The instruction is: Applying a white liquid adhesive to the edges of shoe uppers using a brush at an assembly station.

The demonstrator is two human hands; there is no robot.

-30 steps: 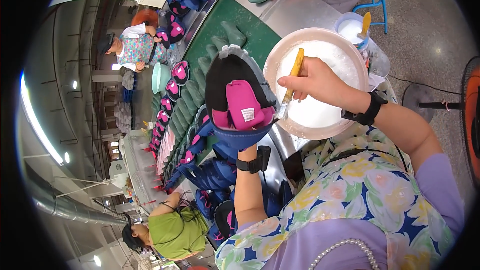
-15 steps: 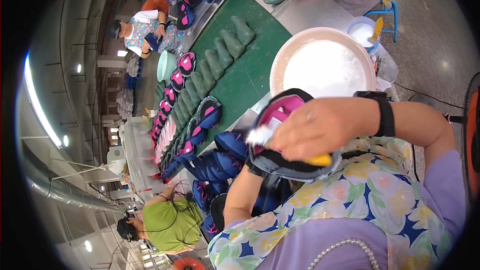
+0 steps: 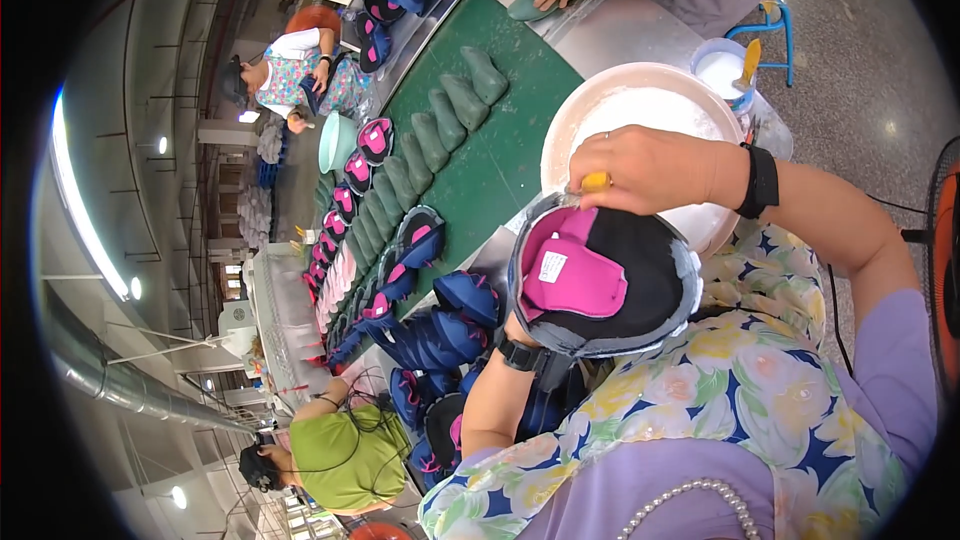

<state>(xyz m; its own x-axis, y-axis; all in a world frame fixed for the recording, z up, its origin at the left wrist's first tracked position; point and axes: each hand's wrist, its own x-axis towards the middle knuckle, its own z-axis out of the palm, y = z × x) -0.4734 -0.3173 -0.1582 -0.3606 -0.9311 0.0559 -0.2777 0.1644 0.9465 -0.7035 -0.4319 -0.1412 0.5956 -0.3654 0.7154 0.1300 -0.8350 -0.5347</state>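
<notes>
A dark shoe upper (image 3: pixel 640 255) with a pink and black lining and a small white label rests tilted in front of me, its opening facing up. My left hand (image 3: pixel 517 328) supports it from beneath; the upper hides nearly all of the fingers. At the upper's far edge is my right hand (image 3: pixel 640 168), closed around a brush with a yellow handle (image 3: pixel 597 182). The brush's bristles are mostly hidden against the grey-white rim. A pale pink basin (image 3: pixel 557 130) of white paste stands just behind the right hand.
Grey-green shoe lasts (image 3: pixel 440 112) and pink-lined uppers line the green conveyor belt (image 3: pixel 520 90). Navy uppers (image 3: pixel 440 330) are heaped left of me. A white bucket (image 3: pixel 715 65) with a yellow-handled brush stands beyond the basin. Co-workers sit across the belt, at the left and far right.
My right hand has moved up and away from inside the upper to its far rim, taking the brush along. The upper has turned, so its pink lining now shows.
</notes>
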